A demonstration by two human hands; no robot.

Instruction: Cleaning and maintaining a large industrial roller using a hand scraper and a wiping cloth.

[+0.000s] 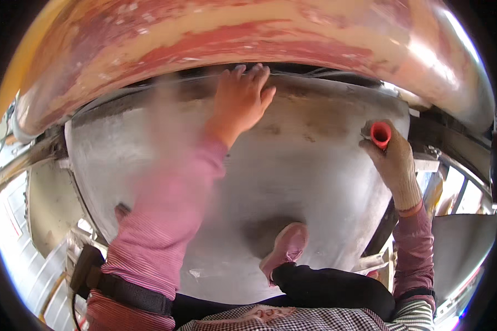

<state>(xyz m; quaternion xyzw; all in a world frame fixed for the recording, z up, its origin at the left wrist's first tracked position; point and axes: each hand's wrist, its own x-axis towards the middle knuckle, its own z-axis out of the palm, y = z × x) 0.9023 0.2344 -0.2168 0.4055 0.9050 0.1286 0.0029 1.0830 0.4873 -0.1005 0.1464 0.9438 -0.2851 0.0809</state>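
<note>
My left hand (242, 100) is bare, its fingers stretched out at the far edge of a wide grey metal sheet (281, 165). The fingertips reach the dark gap under a large, shiny roller (232, 38) streaked with red and tan. My right hand (395, 160) wears a pale knitted glove and is closed around a red, hollow-ended handle (380, 134). A bit of grey shows beside that handle, but whatever the handle belongs to is mostly hidden by the hand. A pale blur covers part of the view left of my left forearm.
My pink shoe (290, 243) rests on the sheet near the middle. Frame beams (27, 160) stand at the left, with dark metal beams (458, 132) at the right. A grey panel (461, 248) lies beyond my right arm. A dark strap with a box (88, 270) circles my left forearm.
</note>
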